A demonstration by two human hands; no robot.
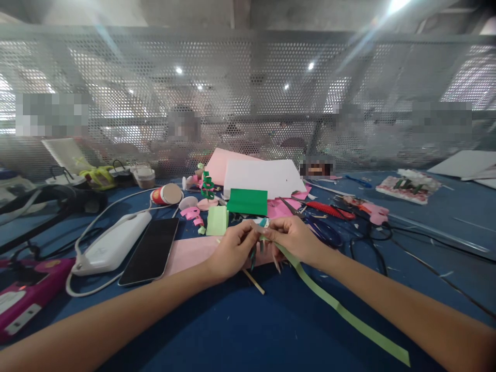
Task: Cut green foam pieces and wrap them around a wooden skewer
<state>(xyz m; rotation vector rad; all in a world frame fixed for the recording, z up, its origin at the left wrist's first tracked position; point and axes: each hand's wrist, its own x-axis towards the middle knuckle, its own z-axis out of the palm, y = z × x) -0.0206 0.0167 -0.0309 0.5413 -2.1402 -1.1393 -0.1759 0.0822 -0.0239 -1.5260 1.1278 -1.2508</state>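
My left hand [234,249] and my right hand [296,238] meet at the middle of the blue table, both pinched on one end of a long light-green paper strip [341,310]. The strip trails from my fingers down toward the lower right. A thin wooden stick [253,281] lies just under my left hand, over a pink paper sheet [189,253]. Small curled paper bits hang below my fingers; what they are is hard to make out.
A black phone [150,251] and a white power bank [112,243] with cable lie to the left. Green card [247,201], white and pink sheets [263,178], red-handled scissors [329,209], curled paper bits and a tape roll [167,194] sit behind. A perforated metal screen [248,93] closes the back.
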